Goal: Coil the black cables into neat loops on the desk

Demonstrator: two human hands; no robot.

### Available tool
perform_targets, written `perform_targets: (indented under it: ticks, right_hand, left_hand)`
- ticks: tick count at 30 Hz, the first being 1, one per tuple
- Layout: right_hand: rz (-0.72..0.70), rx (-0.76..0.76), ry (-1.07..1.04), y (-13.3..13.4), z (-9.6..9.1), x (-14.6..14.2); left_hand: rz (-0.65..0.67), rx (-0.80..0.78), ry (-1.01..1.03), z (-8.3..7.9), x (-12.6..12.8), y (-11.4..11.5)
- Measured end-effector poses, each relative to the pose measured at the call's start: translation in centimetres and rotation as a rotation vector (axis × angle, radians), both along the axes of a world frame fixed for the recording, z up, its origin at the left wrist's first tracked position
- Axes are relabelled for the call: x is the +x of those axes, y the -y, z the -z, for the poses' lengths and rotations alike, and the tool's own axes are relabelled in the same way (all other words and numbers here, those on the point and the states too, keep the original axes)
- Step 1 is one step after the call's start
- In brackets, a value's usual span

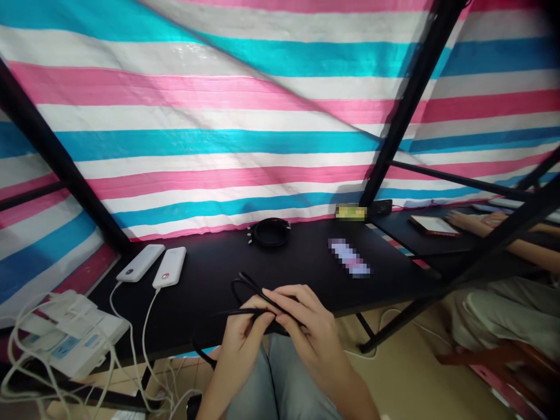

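Observation:
My left hand [242, 344] and my right hand [306, 332] meet above the front edge of a black table [219, 291]. Both pinch a thin black cable [258, 297], which forms a loop above my fingers and hangs down past the table edge. A coiled black cable [270, 232] with small white tips lies farther back on the table. Two white power banks [140, 262] [169, 267] sit to the left, their white leads running down over the edge.
A blurred object [350, 256] lies on the table to the right. White cords tangle around a white power strip [65, 332] at lower left. Black metal bars cross the view. A striped tarpaulin [219, 146] forms the back wall. On the right, a co-worker's hand [468, 223] rests near a tablet [434, 225].

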State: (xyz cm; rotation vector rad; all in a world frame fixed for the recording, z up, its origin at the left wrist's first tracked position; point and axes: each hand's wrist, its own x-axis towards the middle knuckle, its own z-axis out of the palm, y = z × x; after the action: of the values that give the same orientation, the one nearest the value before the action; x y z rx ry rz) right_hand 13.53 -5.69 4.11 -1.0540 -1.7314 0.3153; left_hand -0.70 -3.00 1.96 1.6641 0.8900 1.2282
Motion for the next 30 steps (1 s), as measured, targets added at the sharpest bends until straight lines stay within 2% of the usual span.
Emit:
perform_targets:
  ticks: [4, 6, 10, 12, 14, 16, 19, 22, 26, 28, 30]
  right_hand:
    - [-0.086, -0.103, -0.045, 0.7, 0.1, -0.4]
    - [-0.122, -0.205, -0.070, 1.1, 0.1, -0.5]
    - [-0.263, -0.460, -0.241, 1.6, 0.8, -1.0]
    - [-0.286, -0.487, -0.345, 1.6, 1.2, -1.3]
    - [-0.203, -0.398, -0.466, 1.5, 1.5, -1.4]
    - [-0.069, -0.241, -0.599, 1.6, 1.5, -1.4]
    - [0.094, -0.061, -0.708, 1.9, 0.8, -0.9]
    - [0.246, 0.014, -0.732, 2.4, -0.3, -0.3]
    - [0.435, 0.075, -0.785, 2.6, -1.3, 0.4]
    - [0.486, 0.099, -0.799, 2.3, -1.5, 0.9]
    - [0.470, 0.123, -0.781, 1.8, -1.7, 1.3]
  left_hand:
    - [-0.078, 0.050, 0.059, -0.3, -0.4, 0.3]
    - [-0.099, 0.061, 0.126, -0.6, -0.6, 0.6]
    - [-0.074, 0.032, 0.223, -1.4, -1.0, 1.1]
    - [-0.064, -0.030, 0.241, -1.5, -1.3, 1.3]
    - [-0.051, -0.112, 0.246, -1.4, -1.5, 1.3]
    - [-0.025, -0.171, 0.197, -0.9, -1.9, 1.2]
    - [0.092, -0.192, 0.090, -0.2, -2.5, 1.3]
    - [0.269, -0.221, 0.044, 0.0, -3.6, 2.2]
    - [0.409, -0.209, -0.054, -1.1, -5.5, 4.0]
    - [0.411, -0.142, -0.048, -1.9, -6.1, 4.8]
    - [0.260, -0.066, 0.024, -2.5, -6.1, 5.3]
